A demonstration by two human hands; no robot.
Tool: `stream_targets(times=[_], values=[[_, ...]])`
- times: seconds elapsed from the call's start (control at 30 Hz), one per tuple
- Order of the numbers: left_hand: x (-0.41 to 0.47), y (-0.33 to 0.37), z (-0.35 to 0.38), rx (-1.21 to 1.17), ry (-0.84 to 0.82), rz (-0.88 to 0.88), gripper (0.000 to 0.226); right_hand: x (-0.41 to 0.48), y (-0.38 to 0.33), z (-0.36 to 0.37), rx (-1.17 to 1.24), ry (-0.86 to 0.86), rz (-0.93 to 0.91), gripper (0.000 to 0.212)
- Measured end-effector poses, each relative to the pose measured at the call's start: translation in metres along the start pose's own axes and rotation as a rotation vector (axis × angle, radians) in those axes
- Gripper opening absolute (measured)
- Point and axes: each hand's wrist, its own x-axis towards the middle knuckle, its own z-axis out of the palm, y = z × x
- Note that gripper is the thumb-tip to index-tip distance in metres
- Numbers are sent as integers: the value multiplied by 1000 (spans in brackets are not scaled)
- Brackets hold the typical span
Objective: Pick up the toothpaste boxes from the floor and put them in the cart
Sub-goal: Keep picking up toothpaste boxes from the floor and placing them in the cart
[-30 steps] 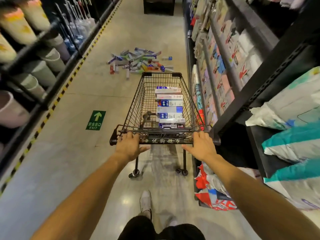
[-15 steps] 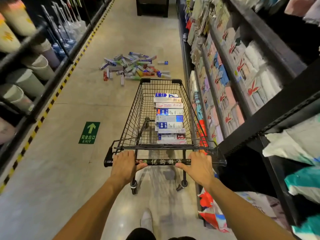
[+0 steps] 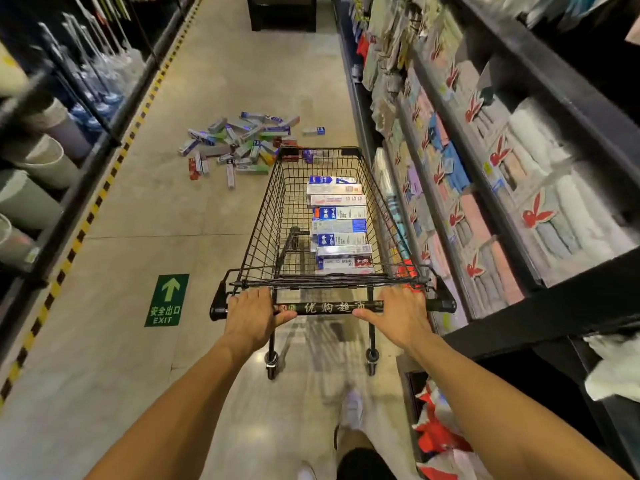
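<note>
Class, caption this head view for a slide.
Left hand and right hand grip the cart; toothpaste boxes line one side, a scattered pile waits ahead.

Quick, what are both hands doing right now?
The left hand grips the cart handle.
The right hand grips the cart handle too.

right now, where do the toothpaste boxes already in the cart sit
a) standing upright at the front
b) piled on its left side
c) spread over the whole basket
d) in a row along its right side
d: the toothpaste boxes lie flat in one row against the right wall of the cart; its left part holds none.
</note>
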Motion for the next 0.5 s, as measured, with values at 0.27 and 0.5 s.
stream_targets(times=[0.27,0.5], values=[[129,10,-33,12,11,3,74,136,24,-30,-28,-2,5,85],[237,20,-64,-21,-17,-24,74,246,47,-60,-19,-3,-10,99]])
